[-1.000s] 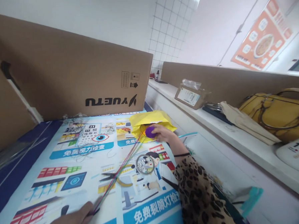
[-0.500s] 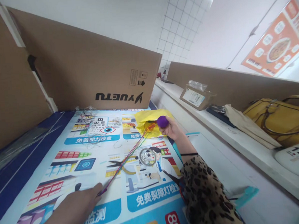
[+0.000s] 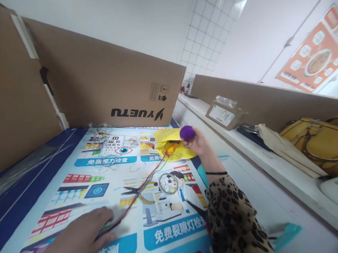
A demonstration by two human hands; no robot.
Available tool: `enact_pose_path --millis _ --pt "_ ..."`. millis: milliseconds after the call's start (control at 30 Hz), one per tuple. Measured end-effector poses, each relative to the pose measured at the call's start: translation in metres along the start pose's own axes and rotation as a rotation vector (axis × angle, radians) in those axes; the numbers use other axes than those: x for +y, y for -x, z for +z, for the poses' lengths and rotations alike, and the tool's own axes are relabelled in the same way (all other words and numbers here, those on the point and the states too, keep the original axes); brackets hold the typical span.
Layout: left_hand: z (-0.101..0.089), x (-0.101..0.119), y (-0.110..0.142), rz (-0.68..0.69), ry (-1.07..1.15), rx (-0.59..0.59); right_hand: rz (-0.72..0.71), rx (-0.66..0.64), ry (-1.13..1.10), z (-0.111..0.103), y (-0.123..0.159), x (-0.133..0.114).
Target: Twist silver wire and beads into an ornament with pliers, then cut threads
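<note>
My right hand (image 3: 196, 140) grips a round purple fuzzy ball (image 3: 187, 132) above a yellow bag (image 3: 180, 152). The bag lies with its mouth parted, and something orange and yellow shows inside. Several coloured threads (image 3: 145, 182) stretch from the bag's mouth down to my left hand (image 3: 91, 228). They pass between its thumb and fingers, which are slightly loosened round them. Beneath the threads are pliers (image 3: 147, 197) with yellow-edged handles. Beside these sits a small round clear case (image 3: 168, 183) of beads. Dark scissor blades (image 3: 196, 206) stick out by my right sleeve.
A large cardboard sheet (image 3: 112, 76) stands behind the printed mat (image 3: 129, 226). Clear plastic bags (image 3: 103, 145) lie at the mat's far left. Along the right, a white ledge (image 3: 261, 152) carries a small brown box (image 3: 222, 114) and a yellow handbag (image 3: 314, 137).
My left hand has turned flatter and its fingers have loosened round the threads, which now hang with a slight curve. My right hand has raised the purple ball slightly to the right.
</note>
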State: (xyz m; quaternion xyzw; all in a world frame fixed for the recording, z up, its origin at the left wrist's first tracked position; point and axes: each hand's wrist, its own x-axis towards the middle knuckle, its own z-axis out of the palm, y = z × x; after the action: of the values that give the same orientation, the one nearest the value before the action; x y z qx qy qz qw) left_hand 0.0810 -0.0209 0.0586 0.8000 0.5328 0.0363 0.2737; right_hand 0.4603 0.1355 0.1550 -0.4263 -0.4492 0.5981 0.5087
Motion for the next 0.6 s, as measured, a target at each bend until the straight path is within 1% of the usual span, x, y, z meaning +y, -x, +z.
enact_pose_path --millis 67,133,200,267,300,367,467,533,600 --pt "-0.009 -0.002 -0.005 0.019 0.006 0.103 0.003 -0.024 -0.002 0.004 0.010 0.004" --pt "-0.018 0.004 -0.011 0.056 0.045 0.177 0.012 -0.048 -0.010 0.012 0.021 0.011" --pt "-0.027 0.019 -0.019 0.118 0.153 0.178 0.041 -0.088 -0.013 0.023 0.033 0.020" --pt "-0.033 0.039 -0.027 0.160 0.285 0.132 0.076 -0.148 -0.022 0.038 0.045 0.031" --pt "-0.035 0.050 -0.031 0.173 0.362 0.121 0.096 -0.199 -0.051 0.045 0.051 0.036" --pt "-0.036 0.071 -0.039 0.200 0.534 0.164 0.103 -0.265 -0.098 0.060 0.063 0.045" --pt "-0.033 0.095 -0.049 0.258 0.843 0.177 0.026 -0.340 -0.103 0.077 0.080 0.054" --pt "-0.030 0.106 -0.053 0.245 1.029 0.233 0.012 -0.414 -0.099 0.083 0.090 0.058" --pt "-0.026 0.111 -0.053 0.247 1.147 0.285 0.026 -0.469 -0.102 0.085 0.097 0.061"
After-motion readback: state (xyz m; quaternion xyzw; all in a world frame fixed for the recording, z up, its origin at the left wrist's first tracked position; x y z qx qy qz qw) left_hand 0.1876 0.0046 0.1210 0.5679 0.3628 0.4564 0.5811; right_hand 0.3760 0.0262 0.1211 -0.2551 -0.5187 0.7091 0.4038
